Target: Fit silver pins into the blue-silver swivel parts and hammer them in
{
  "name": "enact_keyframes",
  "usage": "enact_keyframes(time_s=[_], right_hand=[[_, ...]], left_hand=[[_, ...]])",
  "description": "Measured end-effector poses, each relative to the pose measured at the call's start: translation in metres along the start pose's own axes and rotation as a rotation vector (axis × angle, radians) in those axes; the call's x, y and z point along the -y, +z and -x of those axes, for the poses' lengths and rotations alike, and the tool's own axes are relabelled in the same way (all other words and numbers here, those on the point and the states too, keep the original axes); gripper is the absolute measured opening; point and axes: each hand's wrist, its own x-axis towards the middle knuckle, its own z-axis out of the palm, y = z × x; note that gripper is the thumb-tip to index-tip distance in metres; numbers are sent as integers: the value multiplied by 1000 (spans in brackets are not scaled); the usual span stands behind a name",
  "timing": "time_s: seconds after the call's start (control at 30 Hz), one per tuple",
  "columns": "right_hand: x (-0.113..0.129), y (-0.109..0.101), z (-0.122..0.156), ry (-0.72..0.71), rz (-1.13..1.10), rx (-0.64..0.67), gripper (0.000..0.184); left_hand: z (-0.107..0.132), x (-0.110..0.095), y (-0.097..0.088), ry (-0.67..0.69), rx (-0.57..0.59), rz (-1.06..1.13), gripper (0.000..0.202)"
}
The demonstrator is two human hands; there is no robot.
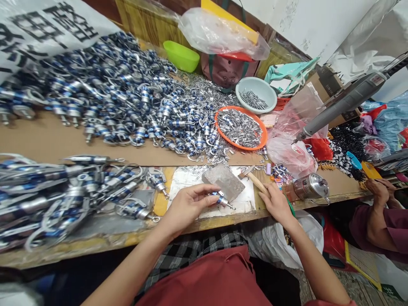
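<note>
My left hand pinches a small blue and silver metal fitting with a narrow stem and a ring-like end. The fitting is beside the near edge of a grey stone block, which lies on a white cloth. My right hand is closed round the wooden handle of a hammer. The hammer's metal head points left, close to the block's right side. Fingers hide part of the fitting.
Similar blue and silver fittings form a large pile behind, with more at the left. An orange basket holds flat metal pieces; a pale bowl holds pins. A grey electric screwdriver hangs at right, above a lidded cup. Another person's hands are at far right.
</note>
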Motion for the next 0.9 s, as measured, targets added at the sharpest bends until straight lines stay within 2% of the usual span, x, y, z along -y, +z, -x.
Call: enact_keyframes(time_s=[0.07,0.2,0.33,0.4,0.5,0.6,0.7,0.8,0.9], right_hand=[[12,-8,3,-40,-89,-67,26],[45,-31,12,-291,-199,-141,45],[61,-38,19,-415,-126,-279,58],[63,-35,20,-431,-6,-266,56],[63,-30,22,-423,137,-176,52],[64,-28,25,-388,134,-226,51],[63,-25,27,-377,127,-167,51],[49,-18,15,-266,31,-121,46],[22,-8,-8,-96,-42,-91,45]], left_hand=[[1,-1,2,-2,4,82,40],[1,-1,4,5,5,213,85],[1,0,4,1,30,247,101],[0,1,3,6,34,242,103],[-1,2,1,17,39,233,102],[-1,1,2,16,39,236,102],[0,-1,2,8,42,239,104],[0,-2,3,-9,18,215,100],[-1,-1,2,-30,-10,173,73]])
